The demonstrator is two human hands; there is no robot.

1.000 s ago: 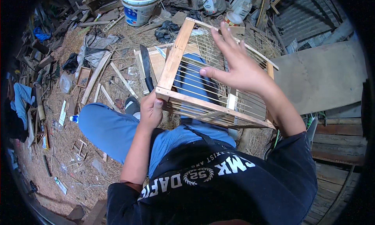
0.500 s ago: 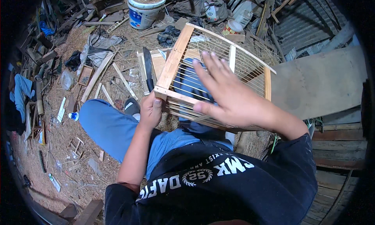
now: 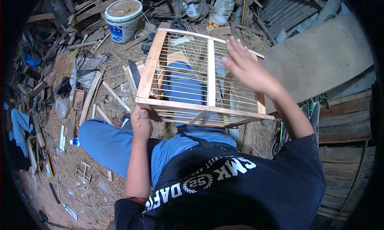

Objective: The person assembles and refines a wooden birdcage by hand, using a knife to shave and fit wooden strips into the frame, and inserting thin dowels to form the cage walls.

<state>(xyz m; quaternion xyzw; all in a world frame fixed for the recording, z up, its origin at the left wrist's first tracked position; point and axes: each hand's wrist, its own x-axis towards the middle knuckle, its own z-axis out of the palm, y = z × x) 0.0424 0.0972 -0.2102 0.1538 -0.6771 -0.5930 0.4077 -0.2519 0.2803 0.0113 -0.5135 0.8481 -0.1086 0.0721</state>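
A wooden cage [image 3: 153,62] with thin parallel bars and a pale middle slat is held over my lap and bent legs. My left hand [image 3: 141,124] is closed round its lower left corner. My right hand [image 3: 250,72] lies open, fingers extended, on or just over the bars at the cage's right half; contact is unclear. A broad dark blade [image 3: 134,73] shows beside the cage's left side, on some loose wood strips [image 3: 131,82]; its handle is hidden.
A white bucket [image 3: 124,28] and small tin [image 3: 216,23] stand beyond the cage. A large board [image 3: 316,62] lies at right beside wooden planks [image 3: 344,122]. Scraps of wood [image 3: 89,98], rags [image 3: 86,76] and blue cloth [image 3: 20,130] litter the ground at left.
The cage has shifted left in view, covering more of the blade. My right hand has moved from the near middle bars up and right. My left hand keeps its grip.
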